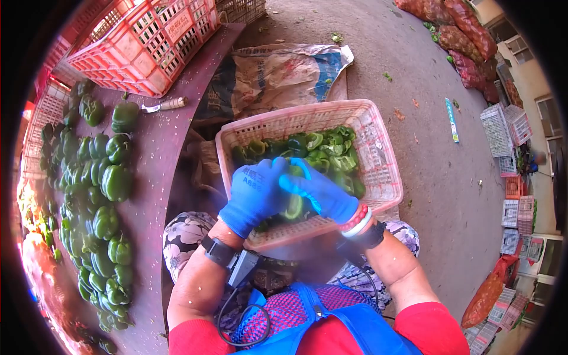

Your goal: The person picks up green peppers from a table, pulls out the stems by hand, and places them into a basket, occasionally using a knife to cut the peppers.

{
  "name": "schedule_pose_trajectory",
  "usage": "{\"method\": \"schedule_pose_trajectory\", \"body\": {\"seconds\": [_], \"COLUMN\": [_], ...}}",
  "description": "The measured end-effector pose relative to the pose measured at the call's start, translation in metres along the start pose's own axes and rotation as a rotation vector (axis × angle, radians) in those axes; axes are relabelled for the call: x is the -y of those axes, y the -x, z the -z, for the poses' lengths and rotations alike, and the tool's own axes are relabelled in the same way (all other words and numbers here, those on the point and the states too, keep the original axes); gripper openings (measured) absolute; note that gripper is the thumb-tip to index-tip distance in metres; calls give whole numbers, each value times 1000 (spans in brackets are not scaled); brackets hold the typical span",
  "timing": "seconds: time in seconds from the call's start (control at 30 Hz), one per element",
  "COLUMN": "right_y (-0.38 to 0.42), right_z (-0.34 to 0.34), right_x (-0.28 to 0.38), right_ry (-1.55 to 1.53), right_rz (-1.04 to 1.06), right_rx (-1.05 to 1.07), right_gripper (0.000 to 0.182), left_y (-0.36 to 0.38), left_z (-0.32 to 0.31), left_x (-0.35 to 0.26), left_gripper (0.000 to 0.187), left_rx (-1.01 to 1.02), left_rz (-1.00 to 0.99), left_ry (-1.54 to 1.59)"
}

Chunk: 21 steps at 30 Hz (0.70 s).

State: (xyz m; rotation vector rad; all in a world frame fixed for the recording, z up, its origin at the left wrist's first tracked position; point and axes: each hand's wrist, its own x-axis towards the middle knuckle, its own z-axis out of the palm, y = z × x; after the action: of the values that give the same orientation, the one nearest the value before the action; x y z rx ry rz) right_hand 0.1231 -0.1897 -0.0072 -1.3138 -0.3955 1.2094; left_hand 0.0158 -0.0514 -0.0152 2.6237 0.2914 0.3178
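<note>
Both hands wear blue gloves and meet above a pink plastic crate. My left hand is closed, its back toward me and its fingers curled out of sight. Beside it, nearly touching, my right hand is also closed, thumb pointing at the left hand. Whatever the fingers hold, if anything, is hidden. Cut green pepper pieces lie in the crate, some halved and hollow. A pale-edged pepper piece shows just under the hands. The crate rests close in front of my knees.
Whole green peppers cover much of the dark table on the left. A knife with a wooden handle lies there, near a red crate. A flattened sack lies beyond my crate. Filled red sacks are far right.
</note>
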Motion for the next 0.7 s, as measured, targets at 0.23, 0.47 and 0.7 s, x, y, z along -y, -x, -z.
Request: {"method": "schedule_pose_trajectory", "body": {"seconds": [0.23,0.47,0.7], "right_y": [5,0,-2], "right_z": [13,11,0], "right_x": [10,-2,7], "right_ry": [-99,463,608], "right_rz": [-207,169,280], "right_rx": [251,23,-90], "right_gripper": [37,46,50], "left_y": [-6,2,-11], "left_z": [31,-8,-20], "left_x": [3,13,8], "left_gripper": [29,18,19], "left_rx": [169,-47,-289], "left_rz": [161,272,459], "left_ry": [642,746,612]}}
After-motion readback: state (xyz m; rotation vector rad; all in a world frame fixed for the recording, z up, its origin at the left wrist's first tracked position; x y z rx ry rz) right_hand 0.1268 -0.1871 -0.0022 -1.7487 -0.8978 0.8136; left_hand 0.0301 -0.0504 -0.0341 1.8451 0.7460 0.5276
